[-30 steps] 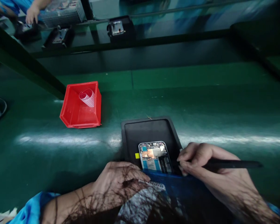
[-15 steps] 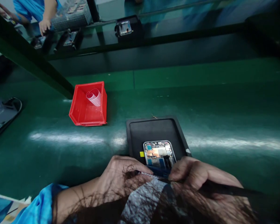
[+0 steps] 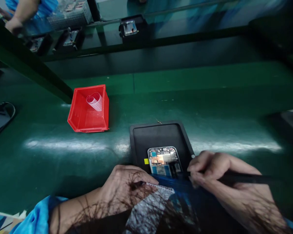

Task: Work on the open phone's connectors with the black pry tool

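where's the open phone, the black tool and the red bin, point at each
open phone (image 3: 164, 160): head view, on its exposed board by the copper patch
black tool (image 3: 246, 178): head view, on the bare shaft toward its back end
red bin (image 3: 83, 117): head view, on its bare inner floor

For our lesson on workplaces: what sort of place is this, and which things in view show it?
Probably a phone assembly line. An opened phone lies in a black tray on a long green bench, the right hand holds a thin black tool, and a red bin stands nearby.
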`<state>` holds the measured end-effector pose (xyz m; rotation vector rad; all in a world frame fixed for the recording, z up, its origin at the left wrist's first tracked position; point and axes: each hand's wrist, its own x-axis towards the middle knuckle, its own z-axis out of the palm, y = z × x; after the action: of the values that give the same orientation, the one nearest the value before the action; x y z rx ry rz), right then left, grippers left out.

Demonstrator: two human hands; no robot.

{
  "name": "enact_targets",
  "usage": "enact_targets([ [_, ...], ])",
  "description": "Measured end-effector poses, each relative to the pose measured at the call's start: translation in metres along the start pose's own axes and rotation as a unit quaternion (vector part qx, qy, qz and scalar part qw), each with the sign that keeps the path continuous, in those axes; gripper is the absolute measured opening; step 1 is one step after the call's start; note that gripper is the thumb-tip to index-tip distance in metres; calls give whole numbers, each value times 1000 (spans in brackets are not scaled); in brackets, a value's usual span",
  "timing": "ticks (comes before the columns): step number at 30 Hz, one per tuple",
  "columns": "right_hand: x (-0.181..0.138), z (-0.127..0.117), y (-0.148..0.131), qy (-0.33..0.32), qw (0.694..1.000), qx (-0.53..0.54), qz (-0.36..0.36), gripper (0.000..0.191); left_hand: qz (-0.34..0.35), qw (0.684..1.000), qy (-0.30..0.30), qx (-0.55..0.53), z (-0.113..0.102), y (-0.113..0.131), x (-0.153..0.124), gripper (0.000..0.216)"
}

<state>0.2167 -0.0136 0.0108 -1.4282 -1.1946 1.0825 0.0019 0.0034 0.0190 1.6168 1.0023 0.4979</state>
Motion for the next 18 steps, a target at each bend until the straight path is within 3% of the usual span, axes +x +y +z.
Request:
enact_targets([
  [7,-16,9,1,-105,989,41,-95,23,-9,1000,-6,-15,0,1,-2,17],
  [11,-13,13,-3,-68,994,30,-83,29,-19,1000,-4,-6,-1,1,-2,16],
  [15,-12,18,-6,-83,990,20,-109,30,-16,1000,-9,-7,-1,1,-1,17],
  [18,-15,23,-12,-29,997,12,-64,36,-8,1000,-4,-12,0,1,-1,17],
])
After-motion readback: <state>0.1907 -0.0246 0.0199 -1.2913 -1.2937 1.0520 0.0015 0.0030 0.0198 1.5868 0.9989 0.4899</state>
